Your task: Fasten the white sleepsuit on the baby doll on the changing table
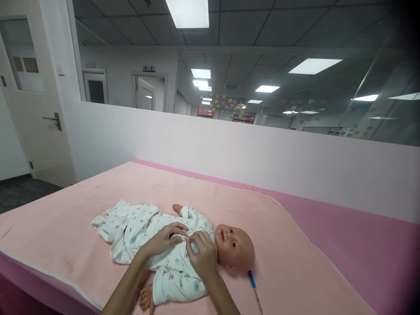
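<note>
Your right hand [204, 257] and left hand [163, 239] both pinch the white romper [141, 227] at the chest of the doll [234, 248], which lies on the pink mat [295, 245]; a blue pen [252, 278] lies beside its head.

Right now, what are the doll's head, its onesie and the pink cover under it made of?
The doll's head looks like smooth vinyl or soft plastic, with a slight sheen. The onesie seems thin printed cotton, since it wrinkles under both hands. The pink cover looks like matte, fuzzy fleece or towelling, though that's hard to tell.
</note>
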`<state>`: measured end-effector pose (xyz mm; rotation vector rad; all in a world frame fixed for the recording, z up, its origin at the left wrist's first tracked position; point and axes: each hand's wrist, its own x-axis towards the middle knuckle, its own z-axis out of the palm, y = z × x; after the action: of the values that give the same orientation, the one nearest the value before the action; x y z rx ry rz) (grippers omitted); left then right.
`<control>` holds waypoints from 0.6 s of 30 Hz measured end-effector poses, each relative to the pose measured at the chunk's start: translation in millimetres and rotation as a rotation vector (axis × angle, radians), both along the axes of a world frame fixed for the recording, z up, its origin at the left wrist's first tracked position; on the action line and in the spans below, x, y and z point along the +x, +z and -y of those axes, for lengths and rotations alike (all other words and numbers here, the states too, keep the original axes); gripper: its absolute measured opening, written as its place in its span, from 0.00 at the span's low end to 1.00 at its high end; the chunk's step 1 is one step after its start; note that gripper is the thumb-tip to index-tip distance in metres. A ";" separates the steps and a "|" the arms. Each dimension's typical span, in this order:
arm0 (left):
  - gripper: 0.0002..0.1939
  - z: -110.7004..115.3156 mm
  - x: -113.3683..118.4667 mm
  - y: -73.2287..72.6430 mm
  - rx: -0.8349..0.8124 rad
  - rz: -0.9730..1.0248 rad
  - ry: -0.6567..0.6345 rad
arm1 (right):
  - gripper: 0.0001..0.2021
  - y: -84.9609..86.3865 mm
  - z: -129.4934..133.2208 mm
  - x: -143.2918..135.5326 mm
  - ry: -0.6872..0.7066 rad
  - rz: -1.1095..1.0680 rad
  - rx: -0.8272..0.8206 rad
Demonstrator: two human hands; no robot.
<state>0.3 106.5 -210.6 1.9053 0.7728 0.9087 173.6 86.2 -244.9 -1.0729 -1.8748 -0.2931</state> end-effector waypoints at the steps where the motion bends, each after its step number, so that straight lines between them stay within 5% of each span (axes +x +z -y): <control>1: 0.10 0.3 -0.1 0.6 0.001 0.006 0.000 | 0.06 -0.3 0.0 0.1 -0.002 0.003 -0.003; 18: 0.09 -0.7 -0.3 -2.1 -0.075 0.051 0.041 | 0.06 1.0 0.8 -1.2 -0.003 -0.034 -0.046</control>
<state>0.0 107.2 -212.7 1.7999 0.8071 0.9375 172.5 85.5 -243.9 -1.1051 -1.8578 -0.2327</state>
